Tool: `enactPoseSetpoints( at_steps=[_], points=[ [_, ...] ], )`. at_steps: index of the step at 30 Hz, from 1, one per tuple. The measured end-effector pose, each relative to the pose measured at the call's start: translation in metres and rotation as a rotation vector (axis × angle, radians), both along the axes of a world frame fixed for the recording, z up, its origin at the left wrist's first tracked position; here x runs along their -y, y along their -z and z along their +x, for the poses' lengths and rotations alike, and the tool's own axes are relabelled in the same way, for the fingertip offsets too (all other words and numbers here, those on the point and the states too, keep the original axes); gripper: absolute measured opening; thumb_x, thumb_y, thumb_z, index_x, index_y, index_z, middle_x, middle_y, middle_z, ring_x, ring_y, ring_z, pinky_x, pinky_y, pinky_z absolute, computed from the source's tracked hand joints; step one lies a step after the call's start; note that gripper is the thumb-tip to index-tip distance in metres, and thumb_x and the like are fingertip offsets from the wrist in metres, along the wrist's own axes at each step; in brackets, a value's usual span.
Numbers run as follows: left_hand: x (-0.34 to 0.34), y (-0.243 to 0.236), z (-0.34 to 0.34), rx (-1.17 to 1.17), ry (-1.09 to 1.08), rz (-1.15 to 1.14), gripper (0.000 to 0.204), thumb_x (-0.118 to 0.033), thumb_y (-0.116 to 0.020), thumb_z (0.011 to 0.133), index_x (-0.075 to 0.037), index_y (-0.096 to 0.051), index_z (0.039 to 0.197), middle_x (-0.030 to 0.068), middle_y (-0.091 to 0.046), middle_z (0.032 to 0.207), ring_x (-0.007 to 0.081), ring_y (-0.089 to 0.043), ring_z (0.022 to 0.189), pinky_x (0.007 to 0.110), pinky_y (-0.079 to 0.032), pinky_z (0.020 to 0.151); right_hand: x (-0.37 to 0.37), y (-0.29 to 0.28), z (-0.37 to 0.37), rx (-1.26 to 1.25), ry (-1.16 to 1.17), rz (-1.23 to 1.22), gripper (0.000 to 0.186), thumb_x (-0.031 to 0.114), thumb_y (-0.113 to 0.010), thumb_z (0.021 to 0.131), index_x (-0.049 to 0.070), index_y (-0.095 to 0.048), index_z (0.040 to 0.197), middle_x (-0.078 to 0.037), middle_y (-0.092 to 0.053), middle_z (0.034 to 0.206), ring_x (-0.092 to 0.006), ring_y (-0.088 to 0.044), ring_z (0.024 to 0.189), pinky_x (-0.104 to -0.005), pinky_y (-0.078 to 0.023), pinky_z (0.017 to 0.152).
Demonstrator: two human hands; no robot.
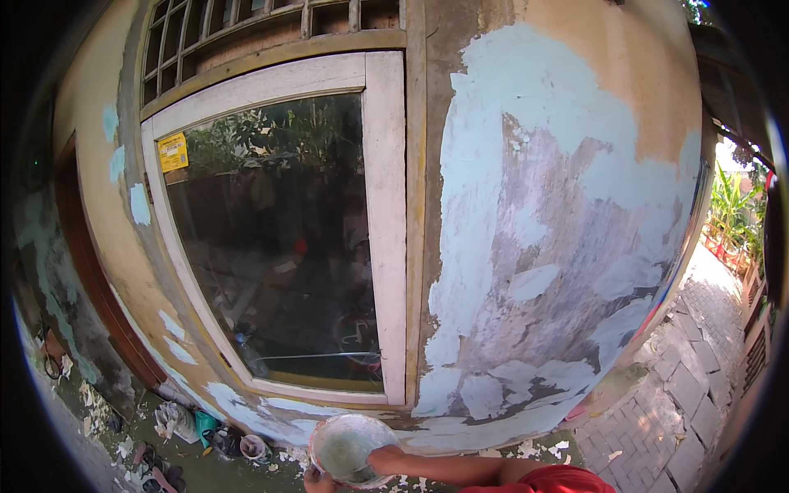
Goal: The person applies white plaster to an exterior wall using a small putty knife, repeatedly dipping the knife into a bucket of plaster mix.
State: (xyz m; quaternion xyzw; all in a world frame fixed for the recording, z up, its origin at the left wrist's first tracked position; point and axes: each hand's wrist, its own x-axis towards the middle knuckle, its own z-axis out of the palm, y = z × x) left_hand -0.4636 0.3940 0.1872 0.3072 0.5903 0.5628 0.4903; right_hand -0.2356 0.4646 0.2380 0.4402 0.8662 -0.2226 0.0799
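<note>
A round, whitish bucket (319, 442) is at the bottom middle, its inside coated with pale green-grey paste. My left hand (319, 481) is closed on the near left part of its rim. Reaching in from the right, my right hand (385, 460) is over the bucket's right side with its fingers closed. A dark, thin edge shows by those fingers, too small to name. Behind the bucket, a wall (567, 205) carries uneven pale blue patches over grey and tan plaster.
A white-framed window (386, 230) with a yellow sticker (173, 153) fills the middle left. Low on the left are a plastic bag (174, 421), a small tub (255, 449) and sandals (168, 476). Paint flakes litter the ground. A paved path (674, 394) runs along the right.
</note>
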Motion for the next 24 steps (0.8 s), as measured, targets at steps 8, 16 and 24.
enactPoseSetpoints(
  at_steps=[8, 16, 24],
  points=[
    [-0.007, 0.028, -0.021, 0.06, -0.011, -0.011, 0.046, -0.013, -0.07, 0.09, 0.003, -0.057, 0.131, 0.0118, -0.068, 0.107, 0.0201, -0.063, 0.083, 0.034, -0.052, 0.064, -0.022, -0.001, 0.034, -0.419, 0.33, -0.447, 0.03, 0.032, -0.052, 0.098, 0.02, -0.075, 0.111, -0.007, -0.069, 0.078, -0.0174, -0.061, 0.059, -0.0331, -0.049, 0.053],
    [-0.002, -0.009, -0.01, 0.059, -0.032, 0.021, 0.031, -0.015, -0.068, 0.092, -0.002, -0.063, 0.119, 0.0072, -0.068, 0.095, 0.0162, -0.06, 0.071, 0.03, -0.047, 0.055, 0.0, -0.055, 0.086, -0.994, 0.658, -0.899, 0.033, 0.041, -0.061, 0.099, 0.01, -0.07, 0.097, 0.003, -0.056, 0.069, -0.0048, -0.044, 0.052, -0.0228, -0.031, 0.042],
    [0.0, -0.021, -0.004, -0.041, -0.098, 0.087, 0.03, -0.019, -0.065, 0.095, -0.002, -0.063, 0.12, 0.0062, -0.068, 0.1, 0.0145, -0.061, 0.074, 0.028, -0.047, 0.056, 0.013, -0.093, 0.092, -1.256, 0.718, -1.04, 0.026, 0.03, -0.056, 0.103, 0.007, -0.064, 0.109, 0.001, -0.06, 0.078, -0.0052, -0.047, 0.054, -0.0193, -0.033, 0.042]
  ],
)
